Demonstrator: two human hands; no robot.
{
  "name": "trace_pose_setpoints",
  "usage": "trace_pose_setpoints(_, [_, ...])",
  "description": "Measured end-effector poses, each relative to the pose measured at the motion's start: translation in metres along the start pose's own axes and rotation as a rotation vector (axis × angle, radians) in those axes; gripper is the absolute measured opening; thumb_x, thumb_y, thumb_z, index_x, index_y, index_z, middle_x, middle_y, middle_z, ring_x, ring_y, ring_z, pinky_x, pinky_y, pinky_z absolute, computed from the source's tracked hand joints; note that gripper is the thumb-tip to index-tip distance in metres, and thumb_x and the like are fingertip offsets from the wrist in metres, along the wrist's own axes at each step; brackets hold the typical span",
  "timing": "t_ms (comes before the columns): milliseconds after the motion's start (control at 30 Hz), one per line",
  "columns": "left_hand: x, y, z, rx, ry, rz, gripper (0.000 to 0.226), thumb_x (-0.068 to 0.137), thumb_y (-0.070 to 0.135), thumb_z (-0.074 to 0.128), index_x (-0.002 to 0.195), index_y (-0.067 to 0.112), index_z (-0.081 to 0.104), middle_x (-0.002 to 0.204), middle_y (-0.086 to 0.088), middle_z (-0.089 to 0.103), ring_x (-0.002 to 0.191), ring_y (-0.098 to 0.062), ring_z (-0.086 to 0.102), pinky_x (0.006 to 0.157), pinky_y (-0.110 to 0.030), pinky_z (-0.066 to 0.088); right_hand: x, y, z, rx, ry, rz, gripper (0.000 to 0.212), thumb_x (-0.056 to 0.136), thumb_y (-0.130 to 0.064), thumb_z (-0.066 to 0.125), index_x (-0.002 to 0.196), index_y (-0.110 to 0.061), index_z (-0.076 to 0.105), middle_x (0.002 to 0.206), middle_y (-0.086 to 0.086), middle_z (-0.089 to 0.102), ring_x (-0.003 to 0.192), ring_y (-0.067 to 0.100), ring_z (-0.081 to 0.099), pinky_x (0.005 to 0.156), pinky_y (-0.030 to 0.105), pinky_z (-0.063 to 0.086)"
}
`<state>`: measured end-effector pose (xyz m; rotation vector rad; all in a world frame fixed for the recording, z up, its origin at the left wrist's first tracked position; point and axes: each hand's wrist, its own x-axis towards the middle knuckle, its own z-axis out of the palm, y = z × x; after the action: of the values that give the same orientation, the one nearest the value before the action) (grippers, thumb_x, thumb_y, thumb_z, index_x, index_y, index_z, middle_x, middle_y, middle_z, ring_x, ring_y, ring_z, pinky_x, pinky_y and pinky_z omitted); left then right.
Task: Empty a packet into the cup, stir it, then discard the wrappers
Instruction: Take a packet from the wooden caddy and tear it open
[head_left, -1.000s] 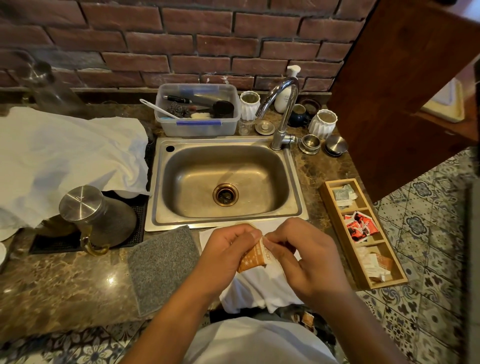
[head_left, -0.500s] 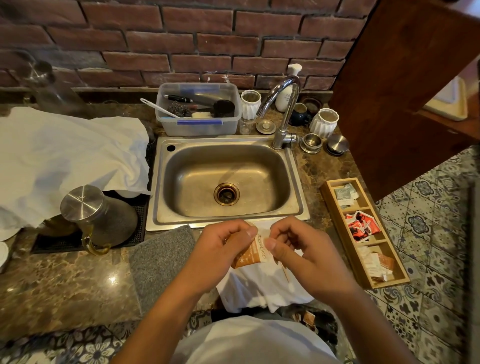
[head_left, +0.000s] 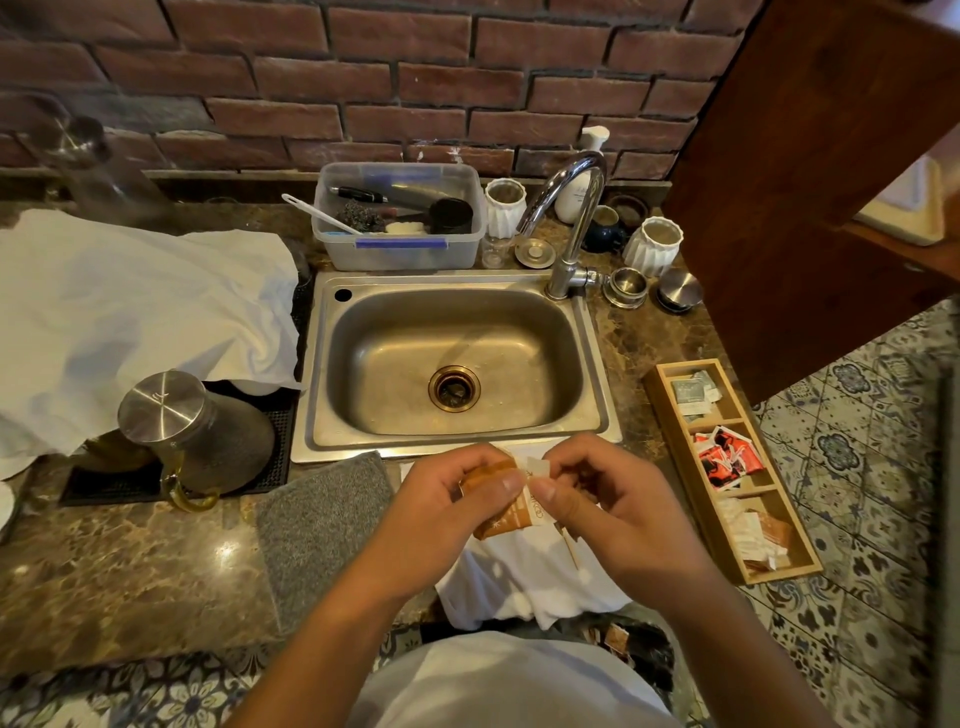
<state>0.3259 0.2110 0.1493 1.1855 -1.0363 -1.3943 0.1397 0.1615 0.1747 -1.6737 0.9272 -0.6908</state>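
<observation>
Both hands clamped on the packet (head_left: 506, 512) — left hand (head_left: 441, 512) pinches its left half between thumb and curled fingers, right hand (head_left: 618, 512) pinches the top right corner, thumb tips nearly touching. That opposed pinch reads as a tear setup: one hand anchors the body, the other peels the corner away. Top edge looks partly lifted; can't tell if it's open yet.

Packet is held in the air, just off the near rim of the sink (head_left: 457, 447), directly above a white cloth (head_left: 524, 577) draped over the counter edge — any spill would land there. A thin stick (head_left: 569, 545), likely the stirrer, lies on the cloth just below the right-hand pinch.

More packets sit in the wooden tray (head_left: 675, 426), right of the grip and well apart.

Target cup: can't identify it. White ribbed cups (head_left: 652, 247) stand far behind the grip, past the faucet (head_left: 571, 218). Nothing poured yet, I'd judge.
</observation>
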Motion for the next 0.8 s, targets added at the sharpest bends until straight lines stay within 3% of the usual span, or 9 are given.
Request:
trace_pose_setpoints(167, [0.003,-0.004,0.002,-0.147,0.049,-0.052,0.018,0.084,0.038,0.071,0.083,0.021,0.077,0.072,0.002,0.069,0.069,-0.012,0.064,0.067,-0.023,0.053,0.001,0.003,0.007,-0.053,0.088,-0.06,0.005,0.093,-0.03,0.065,0.093,-0.026,0.068,0.078,-0.005,0.067,0.07,0.015,0.063,0.063,0.028,0.052])
trace_pose_setpoints(333, [0.008,-0.004,0.008,-0.378,0.067,-0.101,0.014,0.084,0.028,0.072,0.085,0.016,0.078,0.074,-0.005,0.072,0.067,-0.016,0.069,0.065,-0.027,0.057,-0.001,0.006,0.024,-0.182,0.27,-0.164,0.006,0.094,-0.023,0.067,0.096,-0.025,0.071,0.08,-0.009,0.07,0.072,0.016,0.065,0.062,0.034,0.053])
trace_pose_setpoints(500, [0.008,-0.001,0.012,-0.519,0.028,-0.141,0.013,0.088,0.018,0.068,0.083,0.013,0.079,0.075,-0.008,0.073,0.064,-0.017,0.068,0.064,-0.028,0.057,-0.001,0.009,0.028,-0.301,0.374,-0.319,0.011,0.092,-0.008,0.067,0.098,-0.015,0.073,0.083,-0.007,0.069,0.077,0.008,0.064,0.067,0.025,0.052])
trace_pose_setpoints(600, [0.007,0.001,0.018,-0.73,-0.049,-0.219,0.014,0.086,0.016,0.069,0.079,0.006,0.076,0.066,-0.009,0.067,0.059,-0.018,0.065,0.062,-0.028,0.056,-0.002,0.009,0.031,-0.346,0.439,-0.435,0.013,0.093,-0.006,0.067,0.1,-0.016,0.07,0.083,-0.008,0.066,0.077,0.008,0.062,0.069,0.023,0.05])
trace_pose_setpoints(667, [0.007,0.0,0.019,-0.769,-0.072,-0.24,0.016,0.087,0.018,0.068,0.081,0.004,0.074,0.064,-0.009,0.063,0.059,-0.02,0.063,0.063,-0.029,0.054,-0.002,0.006,0.033,-0.302,0.445,-0.428,0.007,0.097,-0.017,0.064,0.102,-0.018,0.069,0.083,-0.009,0.066,0.077,0.007,0.063,0.067,0.024,0.051])
trace_pose_setpoints(800, [0.006,-0.001,0.012,-0.604,0.025,-0.194,0.019,0.086,0.021,0.071,0.088,0.003,0.075,0.07,-0.012,0.066,0.06,-0.019,0.063,0.06,-0.028,0.053,-0.002,-0.002,0.031,-0.136,0.388,-0.218,0.008,0.093,-0.027,0.065,0.099,-0.031,0.068,0.082,-0.01,0.069,0.071,0.012,0.066,0.062,0.031,0.054])
